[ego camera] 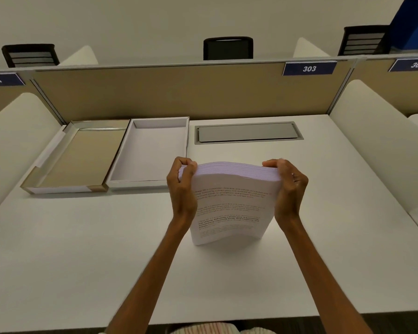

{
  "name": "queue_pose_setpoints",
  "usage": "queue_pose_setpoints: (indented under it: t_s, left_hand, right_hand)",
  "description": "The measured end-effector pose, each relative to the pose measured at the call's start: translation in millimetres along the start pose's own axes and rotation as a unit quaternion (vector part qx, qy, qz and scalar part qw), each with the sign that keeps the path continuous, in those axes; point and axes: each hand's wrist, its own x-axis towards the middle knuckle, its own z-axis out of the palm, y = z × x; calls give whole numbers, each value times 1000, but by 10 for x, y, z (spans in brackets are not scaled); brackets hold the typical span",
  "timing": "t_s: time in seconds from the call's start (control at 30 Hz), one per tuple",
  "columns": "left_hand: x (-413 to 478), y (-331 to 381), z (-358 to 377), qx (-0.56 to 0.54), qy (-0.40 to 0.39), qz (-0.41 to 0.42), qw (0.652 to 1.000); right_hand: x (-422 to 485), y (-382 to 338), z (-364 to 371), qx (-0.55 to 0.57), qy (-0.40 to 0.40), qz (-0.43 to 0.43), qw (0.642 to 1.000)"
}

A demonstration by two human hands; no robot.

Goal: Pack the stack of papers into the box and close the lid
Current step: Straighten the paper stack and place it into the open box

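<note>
Squaring the stack of papers (pixel 229 203) upright on the worktop (pixel 82 249) comes first: tap its lower edge flat, then carry it left to the open white box (pixel 152 153), lid (pixel 77 160) beside. The left hand (pixel 182 186) and right hand (pixel 288 186) fingers clamp its sides. Thick, white, printed, slightly bowed.
</note>
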Motion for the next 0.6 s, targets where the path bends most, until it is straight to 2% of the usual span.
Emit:
queue_pose_setpoints:
  t_s: [0.1, 0.17, 0.3, 0.37, 0.6]
  left_hand:
    - [-52, -75, -50, -56, -46, 12, 997]
    - [-146, -197, -66, -71, -50, 2, 996]
    - [-311, -519, -117, -9, -52, -32, 998]
    - [-319, -619, -149, 6, -57, -48, 997]
    - [-215, -714, -207, -10, -111, -33, 993]
  right_hand:
    - [-86, 58, -11, 22, -13, -24, 999]
    - [-182, 186, -39, 31, -32, -30, 999]
    - [-303, 467, -134, 10, -29, 40, 999]
    - [-336, 585, -176, 3, -54, 61, 997]
    - [-319, 729, -254, 15, -112, 78, 990]
